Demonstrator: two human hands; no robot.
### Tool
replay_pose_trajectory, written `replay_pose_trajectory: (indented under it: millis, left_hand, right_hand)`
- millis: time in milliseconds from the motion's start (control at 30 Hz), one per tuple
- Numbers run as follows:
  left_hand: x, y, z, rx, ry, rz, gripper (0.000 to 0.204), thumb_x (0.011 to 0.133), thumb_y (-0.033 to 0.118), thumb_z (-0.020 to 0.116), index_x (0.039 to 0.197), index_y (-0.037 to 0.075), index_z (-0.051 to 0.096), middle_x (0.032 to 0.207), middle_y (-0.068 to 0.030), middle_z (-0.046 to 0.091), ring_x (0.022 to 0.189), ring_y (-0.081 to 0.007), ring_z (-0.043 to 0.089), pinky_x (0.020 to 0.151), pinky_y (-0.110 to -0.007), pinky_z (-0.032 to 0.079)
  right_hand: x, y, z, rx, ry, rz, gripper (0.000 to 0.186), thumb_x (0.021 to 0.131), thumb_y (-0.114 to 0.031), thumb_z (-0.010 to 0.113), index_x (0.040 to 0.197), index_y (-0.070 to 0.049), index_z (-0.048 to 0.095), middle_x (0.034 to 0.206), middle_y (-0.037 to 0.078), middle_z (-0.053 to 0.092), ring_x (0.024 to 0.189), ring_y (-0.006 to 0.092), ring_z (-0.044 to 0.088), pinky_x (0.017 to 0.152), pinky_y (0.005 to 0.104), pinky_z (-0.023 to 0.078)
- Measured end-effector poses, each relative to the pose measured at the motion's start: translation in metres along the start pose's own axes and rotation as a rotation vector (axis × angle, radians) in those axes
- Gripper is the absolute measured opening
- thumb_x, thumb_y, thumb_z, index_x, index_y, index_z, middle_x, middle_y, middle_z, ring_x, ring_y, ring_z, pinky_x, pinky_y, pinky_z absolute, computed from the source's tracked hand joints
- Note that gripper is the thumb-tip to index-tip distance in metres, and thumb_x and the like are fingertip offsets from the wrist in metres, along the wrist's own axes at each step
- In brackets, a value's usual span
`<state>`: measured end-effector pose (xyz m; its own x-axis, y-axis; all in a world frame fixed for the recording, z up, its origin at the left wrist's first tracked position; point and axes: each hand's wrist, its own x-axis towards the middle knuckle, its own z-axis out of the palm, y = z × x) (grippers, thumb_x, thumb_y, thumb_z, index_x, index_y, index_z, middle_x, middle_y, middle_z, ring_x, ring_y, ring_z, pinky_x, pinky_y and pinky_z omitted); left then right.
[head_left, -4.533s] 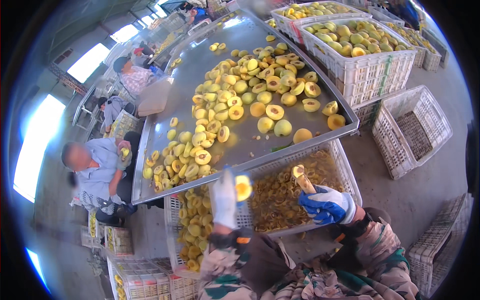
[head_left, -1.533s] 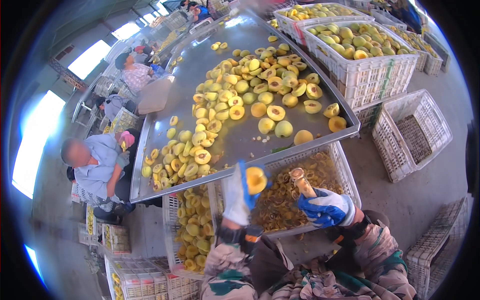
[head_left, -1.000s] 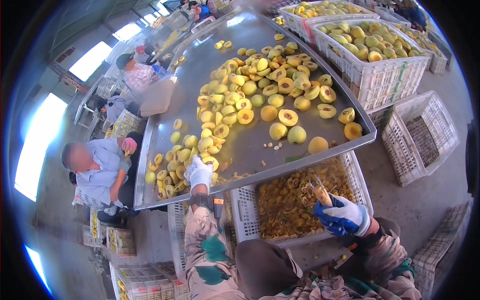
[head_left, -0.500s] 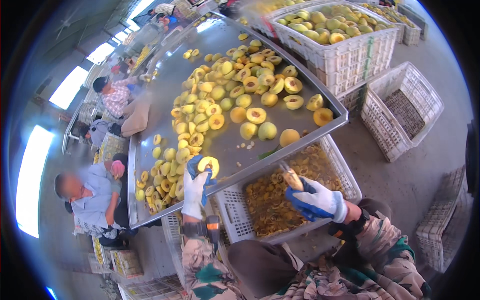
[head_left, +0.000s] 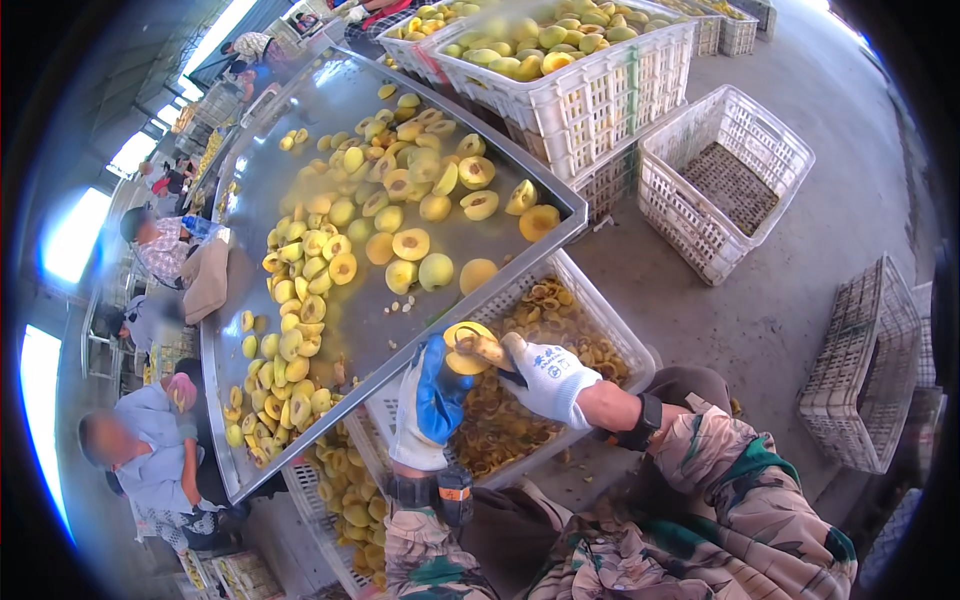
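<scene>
My left hand (head_left: 428,405), in a blue-and-white glove, grips a halved yellow peach (head_left: 460,332) with its cut side up. Closed round a small tool with a wooden-looking handle (head_left: 486,349) is my gloved right hand (head_left: 552,382). The tool meets the peach half; its working end is hidden. Both hands are above a white crate (head_left: 642,352) holding brownish-yellow peach scraps (head_left: 515,420). Just beyond, a tilted-looking metal table (head_left: 370,335) bears many peach halves (head_left: 312,258), mostly along its left and middle.
At lower left, another crate holds yellow peach halves (head_left: 352,490). Stacked white crates full of peaches (head_left: 560,40) stand past the table's right edge. An open crate (head_left: 725,185) and another crate (head_left: 860,365) sit on the right. A seated co-worker (head_left: 155,440) is at left.
My hands have come together, bringing the tool to the peach half. Both are now over the scrap crate. The view has shifted, so the table appears farther left.
</scene>
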<state>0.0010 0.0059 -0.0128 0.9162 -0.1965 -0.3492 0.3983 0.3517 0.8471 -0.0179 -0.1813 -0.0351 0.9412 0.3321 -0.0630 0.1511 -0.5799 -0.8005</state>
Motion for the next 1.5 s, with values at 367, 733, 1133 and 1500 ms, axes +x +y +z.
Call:
replay_pose_trajectory:
  millis: [367, 733, 1133, 1500]
  left_hand:
    - [0.003, -0.017, 0.014, -0.023, -0.018, 0.096, 0.038, 0.095, 0.036, 0.051, 0.121, 0.008, 0.05, 0.106, -0.0045, 0.059, 0.087, -0.0132, 0.059, 0.064, -0.023, 0.052]
    - [0.0, -0.013, -0.01, -0.112, 0.112, 0.084, 0.043, 0.095, 0.043, 0.047, 0.12, 0.008, 0.054, 0.098, -0.0035, 0.062, 0.078, -0.0135, 0.061, 0.053, -0.023, 0.049]
    - [0.009, -0.026, 0.002, 0.454, 0.142, 0.237, 0.055, 0.096, 0.055, 0.035, 0.11, 0.006, 0.059, 0.099, -0.0011, 0.061, 0.077, -0.0093, 0.056, 0.063, -0.021, 0.045]
    - [0.023, -0.013, -0.029, 0.96, -0.378, 0.252, 0.055, 0.093, 0.052, 0.044, 0.109, 0.0, 0.05, 0.094, -0.012, 0.065, 0.085, -0.0221, 0.063, 0.078, -0.032, 0.048]
  right_hand:
    - [-0.004, 0.002, -0.011, -0.163, -0.046, 0.064, 0.027, 0.089, -0.022, 0.052, 0.106, -0.002, 0.047, 0.088, 0.023, 0.063, 0.081, 0.04, 0.062, 0.068, 0.0465, 0.049]
    - [-0.013, 0.008, -0.018, -0.142, -0.078, 0.074, 0.031, 0.086, -0.022, 0.056, 0.108, -0.002, 0.047, 0.088, 0.022, 0.064, 0.084, 0.0398, 0.062, 0.07, 0.0461, 0.049]
    - [-0.005, -0.007, 0.003, 0.094, -0.159, 0.06, 0.036, 0.086, -0.023, 0.059, 0.107, 0.003, 0.047, 0.085, 0.025, 0.062, 0.082, 0.0408, 0.061, 0.069, 0.0448, 0.047]
    - [-0.014, 0.0, 0.0, 0.02, -0.343, 0.068, 0.04, 0.089, -0.026, 0.054, 0.113, 0.005, 0.044, 0.087, 0.025, 0.062, 0.083, 0.0412, 0.061, 0.07, 0.0444, 0.047]
